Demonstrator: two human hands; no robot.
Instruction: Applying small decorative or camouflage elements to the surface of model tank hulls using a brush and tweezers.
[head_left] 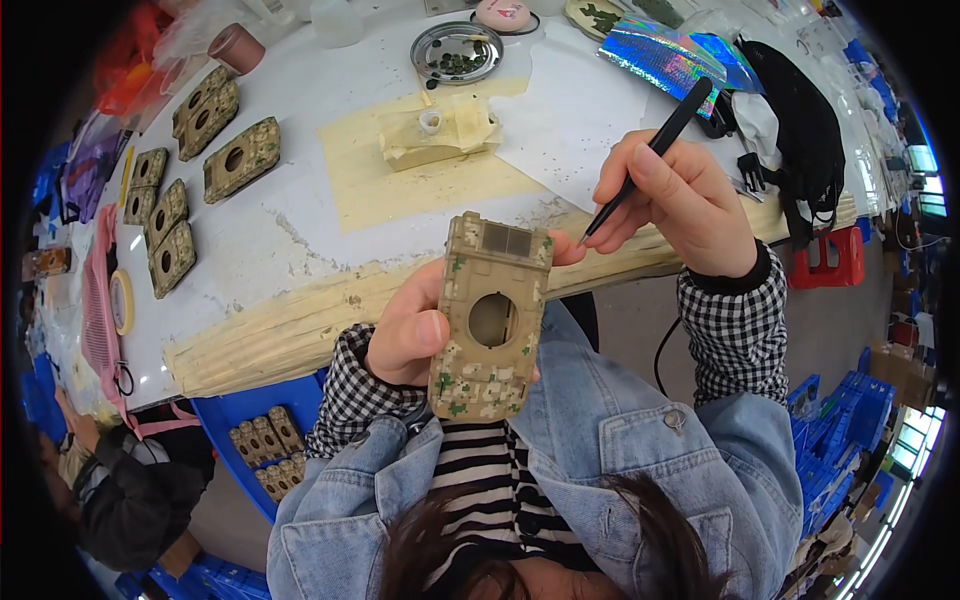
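Note:
My left hand (408, 325) is closed around a tan toy tank hull (462, 345) with pixel camouflage, held tilted above my lap. A round hole sits in the hull's middle, and a dark grille panel lies near its far end. A left fingertip shows past the hull's right edge. My right hand (690, 205) grips black pointed tweezers (672, 130), their tip pointing down-left beside that fingertip and apart from the hull. Whether anything tiny sits at the tip cannot be made out.
Several matching hulls (242, 160) lie at the table's left; more sit in a blue bin (222, 408) below. Farther back are a taped block (440, 143) and a round metal dish (418, 62) of dark green bits. A shiny pouch (655, 55) and black bag (795, 110) lie right.

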